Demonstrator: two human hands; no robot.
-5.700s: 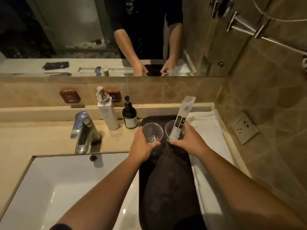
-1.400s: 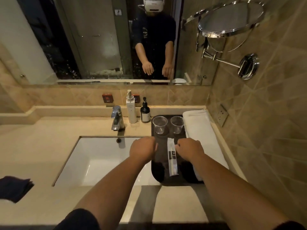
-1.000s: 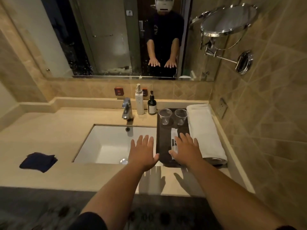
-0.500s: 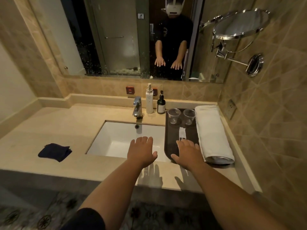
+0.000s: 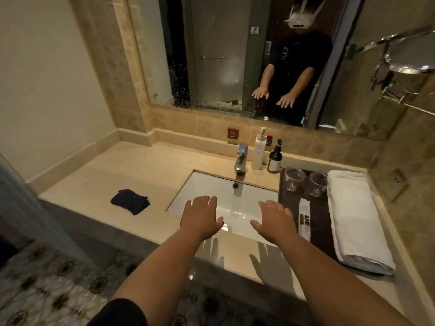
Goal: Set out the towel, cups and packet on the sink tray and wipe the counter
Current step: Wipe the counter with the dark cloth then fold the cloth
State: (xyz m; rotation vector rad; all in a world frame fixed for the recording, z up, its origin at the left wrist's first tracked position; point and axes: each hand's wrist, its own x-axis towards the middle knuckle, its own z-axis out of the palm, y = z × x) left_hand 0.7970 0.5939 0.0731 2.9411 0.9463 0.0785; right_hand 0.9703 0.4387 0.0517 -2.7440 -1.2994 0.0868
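Both your left hand (image 5: pixel 202 217) and right hand (image 5: pixel 275 222) hover flat, spread and empty over the white basin (image 5: pixel 226 196), because the dark rectangular tray (image 5: pixel 317 222) already carries the two clear plastic cups (image 5: pixel 294 178), white printed packet (image 5: pixel 305 218) and folded white towel (image 5: pixel 353 217), so the crumpled dark blue cloth (image 5: pixel 130 201) on the beige stone counter (image 5: pixel 141 175) looks like your wiper.

The scene was dim and warm-toned, with a yellow-brown cast throughout. Light fell from above: both hands cast finger-shaped shadows on the tabletop (image 5: pixel 150 175) edge directly beneath them. The white basin (image 5: pixel 235 203) was the brightest area and carried small specular highlights near its front wall. The white towel (image 5: pixel 353 217) stayed well exposed. The mirror (image 5: pixel 221 57) showed a soft glare patch on its reflected glass door. Wide-angle distortion bent the straight lines towards the frame edges. The patterned floor (image 5: pixel 47 285) at lower left was smeared by motion blur.
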